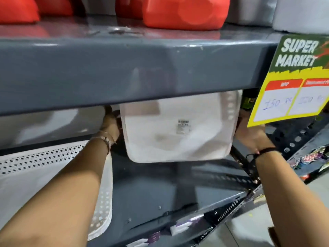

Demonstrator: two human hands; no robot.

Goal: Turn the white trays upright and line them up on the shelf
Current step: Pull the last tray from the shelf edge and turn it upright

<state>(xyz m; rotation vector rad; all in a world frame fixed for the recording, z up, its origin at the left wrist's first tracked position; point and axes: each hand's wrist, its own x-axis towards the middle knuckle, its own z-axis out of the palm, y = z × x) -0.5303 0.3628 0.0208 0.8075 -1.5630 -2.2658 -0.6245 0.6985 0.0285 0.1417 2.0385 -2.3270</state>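
Both hands grip one white tray (178,129) by its side edges, the left hand (111,123) at its left rim and the right hand (249,132) at its right, holding it on edge under the grey upper shelf (124,68), its labelled base facing near, probably so it stands upright.

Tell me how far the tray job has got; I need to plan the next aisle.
Done: nothing clearly lined up yet. In hand: one white tray is held up on edge under the upper shelf, left hand and right hand gripping its sides. Left: a perforated tray at left lies tilted, waiting to be righted, and the held one still needs placing.
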